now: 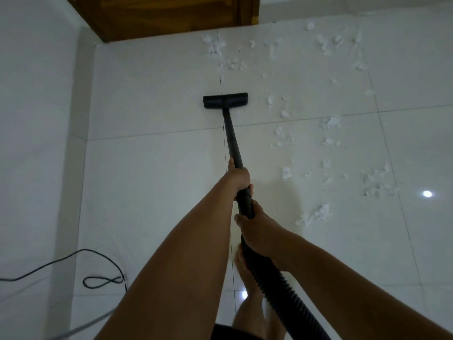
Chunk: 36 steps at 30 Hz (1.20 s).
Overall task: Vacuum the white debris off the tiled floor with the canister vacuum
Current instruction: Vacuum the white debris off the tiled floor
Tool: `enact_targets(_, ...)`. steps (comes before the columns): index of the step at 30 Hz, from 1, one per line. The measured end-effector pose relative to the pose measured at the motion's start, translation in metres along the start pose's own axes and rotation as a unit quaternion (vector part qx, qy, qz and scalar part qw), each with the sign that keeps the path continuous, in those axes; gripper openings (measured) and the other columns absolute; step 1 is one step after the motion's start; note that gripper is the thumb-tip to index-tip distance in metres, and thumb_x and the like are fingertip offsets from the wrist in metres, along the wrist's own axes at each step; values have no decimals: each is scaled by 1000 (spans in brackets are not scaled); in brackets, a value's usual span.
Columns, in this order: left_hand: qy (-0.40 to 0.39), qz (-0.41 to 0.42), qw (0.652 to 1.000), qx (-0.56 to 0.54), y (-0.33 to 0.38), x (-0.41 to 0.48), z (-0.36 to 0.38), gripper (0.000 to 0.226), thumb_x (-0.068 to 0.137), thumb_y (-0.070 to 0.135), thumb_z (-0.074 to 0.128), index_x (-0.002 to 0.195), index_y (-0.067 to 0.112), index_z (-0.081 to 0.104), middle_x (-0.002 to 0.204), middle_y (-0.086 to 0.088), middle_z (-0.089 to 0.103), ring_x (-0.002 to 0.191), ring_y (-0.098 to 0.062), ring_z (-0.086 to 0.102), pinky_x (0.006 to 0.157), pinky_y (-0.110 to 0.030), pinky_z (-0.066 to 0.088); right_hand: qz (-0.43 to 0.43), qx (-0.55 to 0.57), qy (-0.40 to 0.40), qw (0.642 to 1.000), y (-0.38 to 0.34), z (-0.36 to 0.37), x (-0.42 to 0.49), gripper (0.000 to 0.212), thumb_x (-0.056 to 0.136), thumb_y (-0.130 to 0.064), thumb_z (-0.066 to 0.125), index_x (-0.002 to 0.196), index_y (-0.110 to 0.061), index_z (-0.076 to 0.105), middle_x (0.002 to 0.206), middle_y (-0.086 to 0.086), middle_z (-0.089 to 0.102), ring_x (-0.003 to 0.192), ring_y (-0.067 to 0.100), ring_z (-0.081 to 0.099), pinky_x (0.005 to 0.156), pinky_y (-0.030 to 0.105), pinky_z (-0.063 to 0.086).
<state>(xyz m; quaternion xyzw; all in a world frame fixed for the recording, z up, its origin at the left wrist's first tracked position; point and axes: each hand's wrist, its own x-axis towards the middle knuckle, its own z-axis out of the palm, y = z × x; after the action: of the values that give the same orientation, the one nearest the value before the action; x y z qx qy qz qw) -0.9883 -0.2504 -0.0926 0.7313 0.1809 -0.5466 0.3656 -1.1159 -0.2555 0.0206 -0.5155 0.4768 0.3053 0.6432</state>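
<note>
From the head view, the left hand (239, 177) is wrapped around the long black vacuum wand (231, 138), and the right hand (255, 229) grips the same tube lower down, where the black ribbed hose (282, 298) joins it. The flat black floor nozzle (225, 100) rests on the glossy white tiled floor (159, 180), near the brown wooden door (166, 15). The torn white debris (285, 114) lies scattered to its right, and a thin black cord (103, 282) loops at the lower left.

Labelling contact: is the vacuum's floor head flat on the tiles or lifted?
Flat, it seems: the floor head lies level on the tile, no gap visible beneath. Nearest white debris lies right of it, apart.
</note>
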Motion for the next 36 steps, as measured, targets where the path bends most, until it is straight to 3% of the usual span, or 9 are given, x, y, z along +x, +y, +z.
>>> enact_targets(6, 8, 5, 1000, 24, 56, 14, -28, 64, 110, 26, 37, 159, 47, 3, 83, -11, 56, 58, -13, 51, 52, -25, 51, 6, 25, -1, 1000, -62, 5, 21, 53, 111, -28, 41, 157, -40, 21, 75, 13, 58, 44, 17, 56, 37, 22, 47)
enact_targets(16, 2, 8, 999, 31, 113, 49, -44, 65, 110, 27, 36, 159, 49, -2, 83, -11, 57, 57, -12, 51, 55, -25, 52, 13, 26, -13, 999, -114, -7, 55, 55, 109, -34, 42, 156, -49, 18, 74, 14, 62, 50, 20, 62, 53, 32, 57)
enact_targets(26, 10, 9, 1000, 19, 175, 87, -52, 67, 109, 29, 34, 157, 54, -6, 87, -11, 56, 56, -14, 52, 46, -26, 50, 9, 16, -15, 1000, -168, -29, 95, 55, 110, -32, 40, 157, -46, 14, 78, 13, 60, 54, 18, 59, 51, 30, 54)
enact_targets(36, 13, 22, 998, 52, 211, 107, -59, 67, 110, 29, 33, 157, 51, -10, 78, -10, 56, 53, -13, 52, 45, -26, 50, -2, 31, -17, 999, -199, -39, 119, 55, 110, -30, 41, 155, -50, 17, 76, 12, 58, 52, 18, 58, 51, 32, 55)
